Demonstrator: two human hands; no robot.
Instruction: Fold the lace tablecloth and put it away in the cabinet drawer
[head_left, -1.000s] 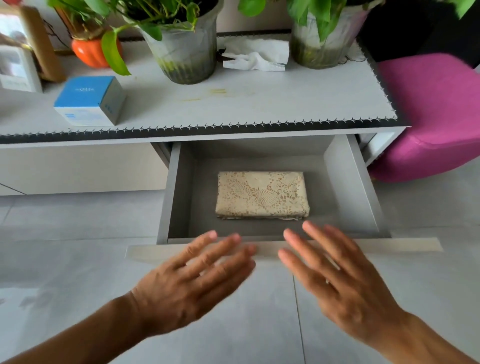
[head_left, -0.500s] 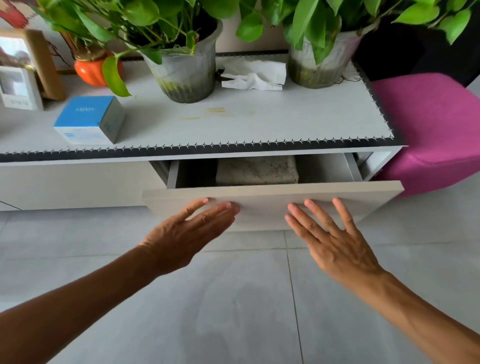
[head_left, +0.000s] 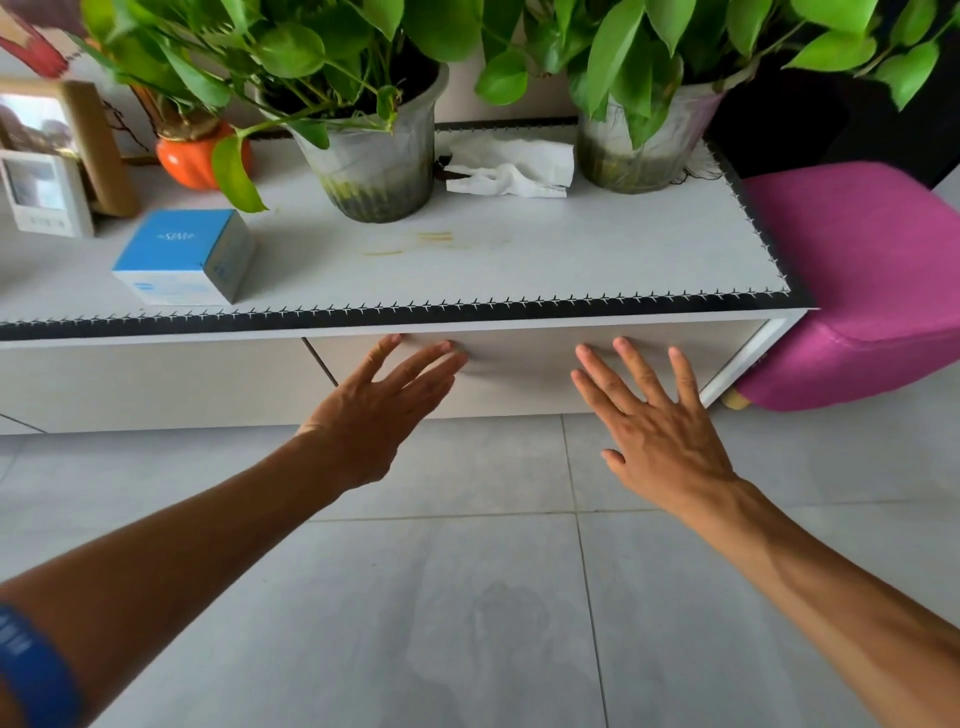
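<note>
Pushing is being done evenly by flat left hand (head_left: 382, 410) and right hand (head_left: 657, 426) on the drawer (head_left: 519, 374) at twelve o'clock; the tablecloth is being hidden.

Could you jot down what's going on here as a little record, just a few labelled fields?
drawer: front flush with the cabinet, looks closed
left hand: fingers straight, tips on the drawer front
right hand: fingers spread, tips on the drawer front
tablecloth: not visible
cabinet top: two potted plants, blue box, crumpled tissue
beside cabinet: pink stool
</note>
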